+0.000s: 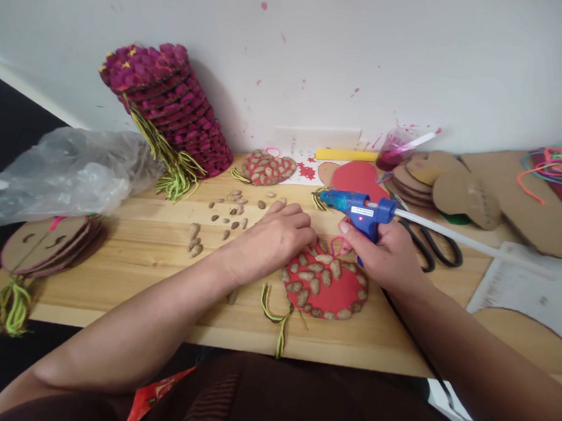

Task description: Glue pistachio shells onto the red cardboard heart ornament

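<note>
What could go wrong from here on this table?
The glue gun in the right hand has its nozzle near the left hand, so it might burn it. Its black cord runs over the table edge and might catch. Loose peanuts lie beside the left forearm, which might sweep them.

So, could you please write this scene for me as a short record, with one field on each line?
Left hand: at the upper left edge of the red piece, fingertips hidden
Right hand: holding a blue glue gun, nozzle pointing left
Red piece: on the wooden table; peanuts around the edge and across the upper left, some red bare
Loose peanuts: scattered left of the glue gun
Behind: a smaller peanut-covered piece, near the wall
Left side: purple cylinder, plastic bag
Right side: black-handled scissors
</note>
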The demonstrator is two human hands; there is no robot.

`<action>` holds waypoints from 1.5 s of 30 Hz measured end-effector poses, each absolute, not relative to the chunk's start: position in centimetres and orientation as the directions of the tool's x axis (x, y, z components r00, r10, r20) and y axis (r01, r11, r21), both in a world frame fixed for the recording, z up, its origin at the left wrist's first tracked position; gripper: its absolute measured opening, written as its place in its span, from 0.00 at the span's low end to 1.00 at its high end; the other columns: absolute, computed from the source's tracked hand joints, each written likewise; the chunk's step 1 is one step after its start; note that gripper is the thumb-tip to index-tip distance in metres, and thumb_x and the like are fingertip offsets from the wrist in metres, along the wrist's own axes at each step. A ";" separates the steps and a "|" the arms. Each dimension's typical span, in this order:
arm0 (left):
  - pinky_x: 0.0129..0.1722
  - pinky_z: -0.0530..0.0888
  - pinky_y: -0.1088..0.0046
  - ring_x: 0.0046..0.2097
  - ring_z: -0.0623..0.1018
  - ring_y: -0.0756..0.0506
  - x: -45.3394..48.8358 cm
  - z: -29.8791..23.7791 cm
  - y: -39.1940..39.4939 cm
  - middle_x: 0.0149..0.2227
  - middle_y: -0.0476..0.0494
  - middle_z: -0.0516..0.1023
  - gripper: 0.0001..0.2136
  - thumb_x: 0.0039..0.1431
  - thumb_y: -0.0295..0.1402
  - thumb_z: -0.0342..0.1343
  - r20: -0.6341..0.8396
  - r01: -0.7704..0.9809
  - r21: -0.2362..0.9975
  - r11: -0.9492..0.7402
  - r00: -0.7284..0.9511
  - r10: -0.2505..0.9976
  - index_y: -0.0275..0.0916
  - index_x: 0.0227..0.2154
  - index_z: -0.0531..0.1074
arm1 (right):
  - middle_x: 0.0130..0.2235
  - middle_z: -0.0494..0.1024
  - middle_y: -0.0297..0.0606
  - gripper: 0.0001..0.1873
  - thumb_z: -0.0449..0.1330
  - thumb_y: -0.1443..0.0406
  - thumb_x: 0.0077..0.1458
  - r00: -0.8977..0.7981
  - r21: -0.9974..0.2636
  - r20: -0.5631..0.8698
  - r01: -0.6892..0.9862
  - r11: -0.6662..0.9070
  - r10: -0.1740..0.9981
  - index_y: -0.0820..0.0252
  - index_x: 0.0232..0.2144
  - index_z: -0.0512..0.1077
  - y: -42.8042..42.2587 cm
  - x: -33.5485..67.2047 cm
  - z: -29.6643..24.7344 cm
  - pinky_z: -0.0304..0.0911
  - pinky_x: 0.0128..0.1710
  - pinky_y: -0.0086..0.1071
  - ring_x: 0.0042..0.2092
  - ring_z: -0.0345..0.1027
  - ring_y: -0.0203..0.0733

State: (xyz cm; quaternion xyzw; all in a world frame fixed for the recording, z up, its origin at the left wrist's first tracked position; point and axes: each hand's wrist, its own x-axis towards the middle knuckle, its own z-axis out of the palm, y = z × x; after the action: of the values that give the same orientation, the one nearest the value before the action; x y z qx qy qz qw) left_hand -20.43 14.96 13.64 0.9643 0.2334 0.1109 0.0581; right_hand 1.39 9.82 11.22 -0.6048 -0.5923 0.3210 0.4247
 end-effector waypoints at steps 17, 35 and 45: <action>0.46 0.63 0.63 0.44 0.71 0.43 -20.4 14.0 15.0 0.38 0.43 0.76 0.07 0.67 0.30 0.52 0.207 0.441 0.146 -0.886 0.862 0.463 0.37 0.41 0.75 | 0.25 0.78 0.34 0.14 0.60 0.55 0.60 0.082 -0.858 0.141 0.507 0.081 0.987 0.56 0.27 0.71 9.8 1.6 11.1 0.67 0.34 0.36 0.28 0.73 0.42; 0.46 0.62 0.64 0.44 0.69 0.44 -20.1 13.3 14.6 0.37 0.44 0.75 0.09 0.70 0.32 0.50 0.212 0.420 0.106 -0.901 0.876 0.433 0.38 0.39 0.75 | 0.23 0.78 0.34 0.14 0.61 0.58 0.60 0.074 -0.849 0.161 0.519 0.100 0.984 0.57 0.25 0.71 9.8 1.4 11.3 0.67 0.32 0.34 0.27 0.73 0.41; 0.45 0.63 0.64 0.42 0.69 0.44 -20.1 13.4 14.5 0.37 0.43 0.74 0.08 0.69 0.30 0.50 0.197 0.425 0.085 -0.901 0.879 0.433 0.36 0.37 0.73 | 0.23 0.78 0.34 0.14 0.61 0.58 0.59 0.074 -0.844 0.158 0.528 0.096 0.985 0.57 0.24 0.70 9.9 1.5 11.3 0.65 0.30 0.33 0.26 0.72 0.40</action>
State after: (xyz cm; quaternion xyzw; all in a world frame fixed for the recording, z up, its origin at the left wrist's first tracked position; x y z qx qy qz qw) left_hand -20.11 14.55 13.44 0.9692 0.2214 0.1062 0.0195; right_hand 1.50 9.86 11.33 -0.6105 -0.6194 0.2818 0.4053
